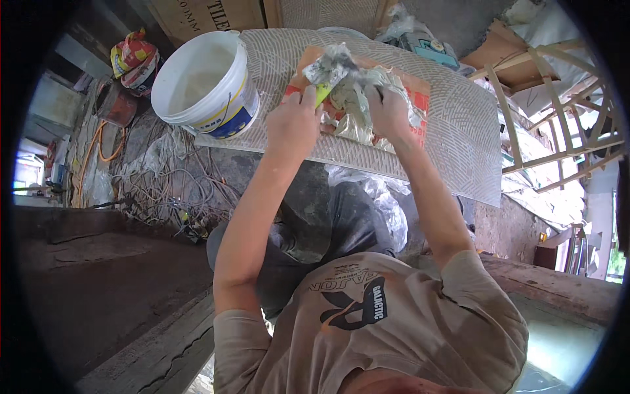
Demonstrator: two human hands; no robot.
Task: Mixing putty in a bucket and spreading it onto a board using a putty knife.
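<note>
Bearings: clock hours from centre of view.
Orange hose [103, 141]: between 9 and 10 o'clock, looped on the floor.
Red-and-yellow bag [134, 60]: 10 o'clock, crumpled.
White bucket [244, 98]: between 10 and 11 o'clock, open-topped, blue-and-yellow label, at the slab's left end.
Left hand [293, 126]: between 11 and 12 o'clock, closed around the green-handled tool.
Green-handled tool [322, 94]: 12 o'clock, far end coated in grey-white material.
Pale paste [354, 126]: 1 o'clock, spread unevenly between the hands on the sheet.
Right hand [392, 117]: between 1 and 2 o'clock, fingers curled at the paste; cannot tell what, if anything, it grips.
Red-printed sheet [420, 100]: 12 to 2 o'clock, beneath the paste, lying on the slab.
Teal machine [430, 49]: 1 o'clock, beyond the slab's far edge.
Grey ridged slab [462, 128]: 11 to 3 o'clock, grooved surface.
Wooden frame [556, 98]: 2 o'clock, slatted, right of the slab.
</note>
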